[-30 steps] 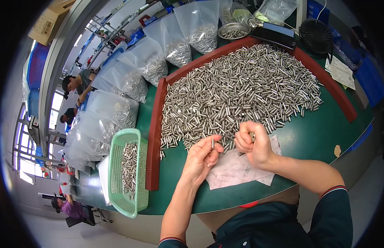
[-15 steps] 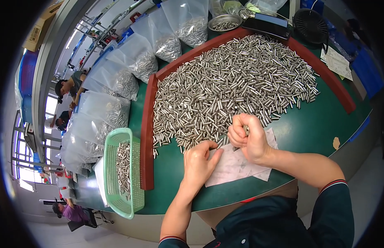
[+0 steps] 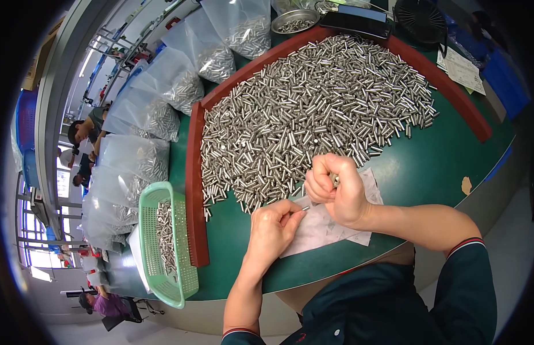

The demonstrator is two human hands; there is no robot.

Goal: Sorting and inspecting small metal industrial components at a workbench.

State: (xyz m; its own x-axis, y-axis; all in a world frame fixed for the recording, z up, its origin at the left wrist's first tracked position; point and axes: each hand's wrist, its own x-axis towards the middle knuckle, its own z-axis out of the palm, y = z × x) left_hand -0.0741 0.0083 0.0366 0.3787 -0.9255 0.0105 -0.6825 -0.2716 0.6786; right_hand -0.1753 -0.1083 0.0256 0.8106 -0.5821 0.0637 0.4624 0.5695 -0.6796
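My left hand (image 3: 271,231) pinches a small metal pin (image 3: 305,208) between thumb and forefinger, at the near edge of a wide heap of shiny metal pins (image 3: 313,109). Just right of it, my right hand (image 3: 340,191) is closed with the fingers curled in. Something small shows within its curl, but I cannot make out what. Both hands are over a stained white cloth (image 3: 359,237) lying on the green table (image 3: 416,172).
Dark red rails (image 3: 196,190) border the heap. Left stands a green basket (image 3: 181,253) part filled with pins; beyond are several clear bags (image 3: 183,86) of pins. A metal dish (image 3: 296,22), a dark phone-like device (image 3: 353,26) and a black fan (image 3: 419,23) sit at the back.
My left thumb and forefinger have come together, and a metal pin now shows between them. My right hand stays closed. The whole view has shifted slightly.
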